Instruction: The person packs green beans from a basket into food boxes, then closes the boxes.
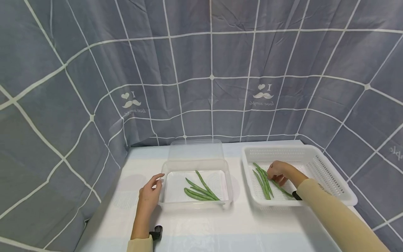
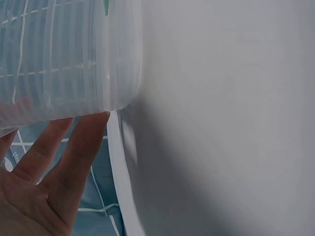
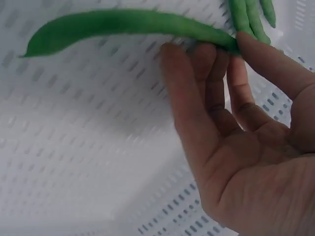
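Note:
In the head view, my right hand [image 1: 282,172] reaches into a white perforated basket [image 1: 280,202]. Its thumb and fingers pinch one end of a green bean [image 3: 123,22], whose length extends out to the left in the right wrist view. Several other green beans [image 1: 263,182] lie in the basket beside the hand. On the other side, my left hand [image 1: 149,194] is at the left wall of a clear plastic container [image 1: 196,163], its fingers loosely bent and fingertips right at the wall. Inside that container lie several green beans [image 1: 201,191].
A clear flat lid [image 1: 196,148] lies behind the container. Both containers stand on a white table [image 1: 201,224], with the basket to the right. A grey curtain [image 1: 195,94] with white lines encloses the back and sides.

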